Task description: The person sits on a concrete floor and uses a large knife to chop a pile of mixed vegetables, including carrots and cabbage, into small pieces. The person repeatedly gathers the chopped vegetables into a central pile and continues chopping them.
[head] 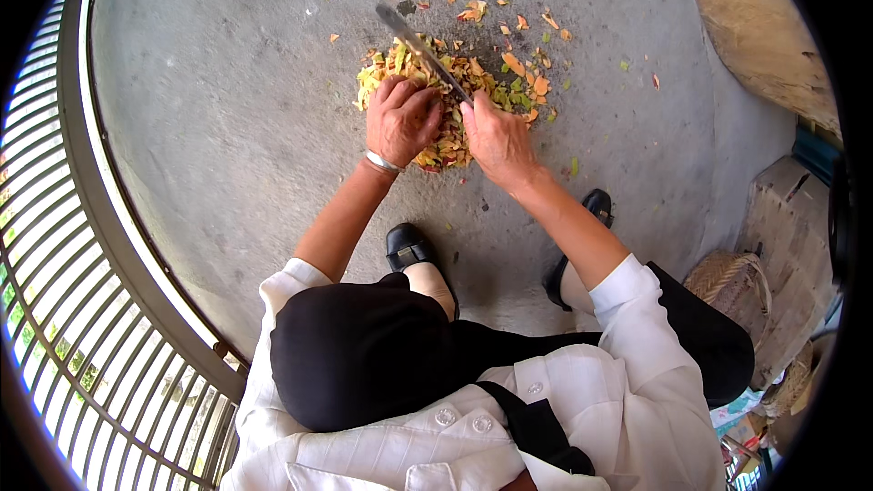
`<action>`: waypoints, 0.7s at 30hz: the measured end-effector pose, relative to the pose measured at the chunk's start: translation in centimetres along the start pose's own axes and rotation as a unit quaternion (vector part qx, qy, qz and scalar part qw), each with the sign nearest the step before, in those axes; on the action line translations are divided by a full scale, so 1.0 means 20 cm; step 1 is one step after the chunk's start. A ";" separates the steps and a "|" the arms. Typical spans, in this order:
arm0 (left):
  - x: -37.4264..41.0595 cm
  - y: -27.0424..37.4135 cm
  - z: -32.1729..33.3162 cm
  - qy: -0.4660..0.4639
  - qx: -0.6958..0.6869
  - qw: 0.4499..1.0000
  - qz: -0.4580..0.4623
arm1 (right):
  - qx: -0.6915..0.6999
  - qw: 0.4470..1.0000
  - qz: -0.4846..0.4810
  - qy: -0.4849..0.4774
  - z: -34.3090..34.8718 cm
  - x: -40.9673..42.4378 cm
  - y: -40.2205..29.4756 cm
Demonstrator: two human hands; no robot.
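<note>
A heap of chopped pieces [453, 146], yellow, orange, green and reddish, lies on the concrete floor in front of me. My left hand [404, 117], with a silver bangle at the wrist, rests on the heap's left side with its fingers curled; whether it pinches some pieces is hidden. In my right hand [501, 140] is the handle of a long knife [423, 48]. Its dark metal blade slants up and left over the heap, past my left fingertips, with the tip beyond the far edge.
Loose bits [472, 11] are scattered over the concrete floor [225, 102] beyond and right of the heap. A metal railing [75, 170] curves along the left. To the right are a large wooden log [757, 27], a woven basket [723, 276] and a wooden board [791, 218].
</note>
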State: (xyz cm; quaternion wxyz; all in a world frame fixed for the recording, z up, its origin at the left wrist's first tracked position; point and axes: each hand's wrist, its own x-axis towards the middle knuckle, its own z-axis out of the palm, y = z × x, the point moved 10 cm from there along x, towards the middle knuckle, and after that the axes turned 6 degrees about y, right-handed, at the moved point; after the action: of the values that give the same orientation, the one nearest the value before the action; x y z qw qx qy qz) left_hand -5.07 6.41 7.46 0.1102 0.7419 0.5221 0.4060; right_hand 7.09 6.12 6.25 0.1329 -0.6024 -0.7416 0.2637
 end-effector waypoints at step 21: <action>-0.14 -0.08 -0.02 0.056 -0.029 0.996 -0.056 | -0.027 0.997 -0.016 -0.070 0.10 0.04 -0.01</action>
State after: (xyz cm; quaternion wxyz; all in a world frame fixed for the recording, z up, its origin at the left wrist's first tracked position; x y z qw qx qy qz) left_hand -6.75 4.52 5.46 0.1245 0.6841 0.5562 0.4552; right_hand 5.68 6.38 4.67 0.0689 -0.5738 -0.7656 0.2826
